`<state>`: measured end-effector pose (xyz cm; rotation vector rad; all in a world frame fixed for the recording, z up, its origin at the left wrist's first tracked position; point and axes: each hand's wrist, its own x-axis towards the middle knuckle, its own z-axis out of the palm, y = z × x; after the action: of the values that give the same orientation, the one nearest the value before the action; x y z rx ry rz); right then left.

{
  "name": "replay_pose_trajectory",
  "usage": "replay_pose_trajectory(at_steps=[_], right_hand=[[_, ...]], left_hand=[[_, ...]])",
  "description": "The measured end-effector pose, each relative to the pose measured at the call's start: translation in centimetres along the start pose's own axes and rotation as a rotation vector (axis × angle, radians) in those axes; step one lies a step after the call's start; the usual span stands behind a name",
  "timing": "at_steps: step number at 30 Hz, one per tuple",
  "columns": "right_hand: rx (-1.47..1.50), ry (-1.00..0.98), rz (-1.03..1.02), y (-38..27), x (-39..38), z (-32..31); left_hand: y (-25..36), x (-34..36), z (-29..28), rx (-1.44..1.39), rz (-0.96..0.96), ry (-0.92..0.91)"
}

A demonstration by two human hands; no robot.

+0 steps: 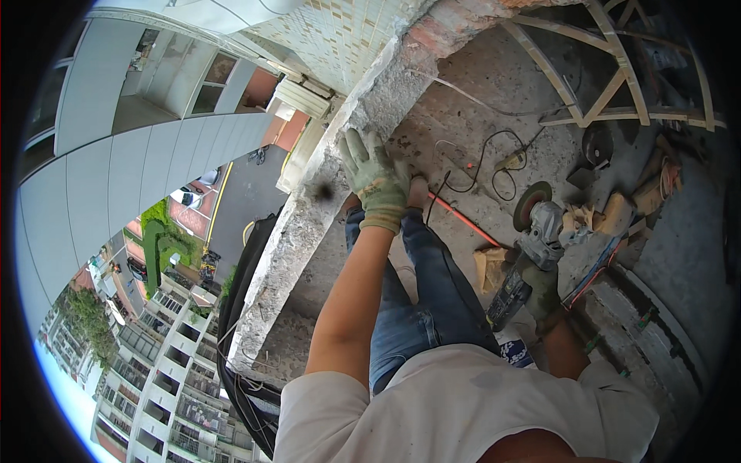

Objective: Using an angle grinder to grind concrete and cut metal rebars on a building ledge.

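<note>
Well apart, the two hands were: the gloved left hand (376, 179) was spread out with nothing in its grip, its fingers over the rough concrete ledge (324, 166), though whether it leaned there could not be told, while the gloved right hand (543, 289) was clamped around the body of the grinder (540, 238). And there sat the grinder, out on the person's right above the littered floor (455, 100), its round disc (532, 205) pointing away from the body. Plenty lay about! An orange-red rod (467, 220) slanted across the floor between the shoes and the grinder, a black cord (485, 148) looped just beyond, and a torn brown carton (491, 268) crowded in to the left of the tool. On the grinder's other side, scraps of wood (615, 214) hemmed it in close, with a loose dark disc (597, 145) farther out. A wooden frame (606, 65) blocked the far right corner, broken brick (455, 31) topped the ledge's far end, and over on the left, past a black sheet (247, 270), the drop fell to the street (255, 181).
</note>
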<state>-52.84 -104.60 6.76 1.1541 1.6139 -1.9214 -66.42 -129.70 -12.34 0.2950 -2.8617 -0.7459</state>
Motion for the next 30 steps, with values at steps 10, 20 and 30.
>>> replay_pose_trajectory(at_steps=[10,20,30], right_hand=[[-0.015,-0.037,0.013,-0.3,1.0,0.3],[-0.068,-0.007,0.032,-0.1,1.7,3.0],[-0.045,-0.059,0.088,-0.8,3.8,5.3]], left_hand=[[-1.6,-4.8,0.5,-0.276,0.072,-0.788],[-3.9,6.1,0.7,0.007,-0.2,-0.309],[-3.5,5.7,3.5,-0.914,-1.078,-0.212]])
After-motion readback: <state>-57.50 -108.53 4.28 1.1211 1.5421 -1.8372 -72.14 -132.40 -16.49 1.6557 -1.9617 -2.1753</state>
